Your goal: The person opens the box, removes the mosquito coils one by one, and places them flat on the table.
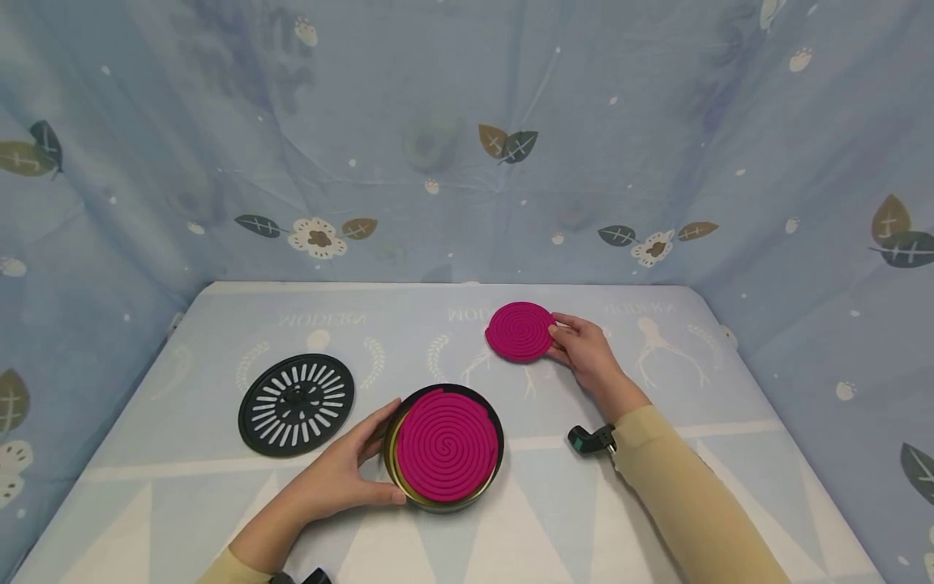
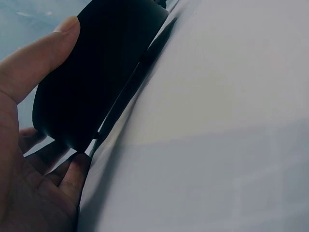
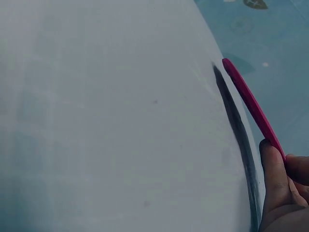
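My right hand (image 1: 586, 350) pinches the edge of a thin pink mosquito coil (image 1: 520, 332) between thumb and fingers. In the right wrist view the coil (image 3: 251, 104) shows edge-on, raised over the table with its shadow below. My left hand (image 1: 353, 466) grips the side of a round dark tin (image 1: 500, 462), thumb near the front and fingers behind. Another pink mosquito coil (image 1: 447, 446) lies in the tin, with a yellowish inner edge showing at its left. The left wrist view has the tin's dark wall (image 2: 96, 72) between thumb and fingers.
A round black slotted lid (image 1: 297, 405) lies on the table left of the tin. The table (image 1: 409, 324) has a pale printed cloth. Blue patterned fabric (image 1: 438, 162) hangs behind it and along both sides.
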The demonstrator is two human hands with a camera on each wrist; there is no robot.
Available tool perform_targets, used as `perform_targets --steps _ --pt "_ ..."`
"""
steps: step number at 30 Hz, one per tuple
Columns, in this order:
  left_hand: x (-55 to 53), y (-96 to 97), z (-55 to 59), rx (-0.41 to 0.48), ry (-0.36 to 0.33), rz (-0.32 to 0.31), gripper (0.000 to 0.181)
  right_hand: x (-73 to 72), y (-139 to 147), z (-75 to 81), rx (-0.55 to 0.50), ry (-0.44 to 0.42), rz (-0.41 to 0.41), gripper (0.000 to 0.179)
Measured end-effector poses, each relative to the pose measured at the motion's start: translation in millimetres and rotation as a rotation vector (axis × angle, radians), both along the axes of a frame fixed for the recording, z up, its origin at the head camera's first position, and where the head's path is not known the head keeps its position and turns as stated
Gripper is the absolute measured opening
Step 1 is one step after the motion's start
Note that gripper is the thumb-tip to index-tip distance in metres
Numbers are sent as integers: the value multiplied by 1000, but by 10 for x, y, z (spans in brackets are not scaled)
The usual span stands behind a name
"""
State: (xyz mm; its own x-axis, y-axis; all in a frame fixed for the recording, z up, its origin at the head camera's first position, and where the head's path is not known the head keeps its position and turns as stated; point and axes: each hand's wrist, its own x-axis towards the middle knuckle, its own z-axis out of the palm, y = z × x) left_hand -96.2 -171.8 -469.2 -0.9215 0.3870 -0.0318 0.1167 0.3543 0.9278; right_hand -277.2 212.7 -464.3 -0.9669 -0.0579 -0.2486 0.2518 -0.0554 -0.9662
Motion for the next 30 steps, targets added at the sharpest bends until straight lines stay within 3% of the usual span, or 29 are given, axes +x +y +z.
perform_targets --steps 21,30 --pt "18 6 -56 -16 8 9 122 -139 -60 -59 65 -33 -35 49" --pt "19 10 -82 5 14 3 121 -119 -19 -29 37 -82 15 52"
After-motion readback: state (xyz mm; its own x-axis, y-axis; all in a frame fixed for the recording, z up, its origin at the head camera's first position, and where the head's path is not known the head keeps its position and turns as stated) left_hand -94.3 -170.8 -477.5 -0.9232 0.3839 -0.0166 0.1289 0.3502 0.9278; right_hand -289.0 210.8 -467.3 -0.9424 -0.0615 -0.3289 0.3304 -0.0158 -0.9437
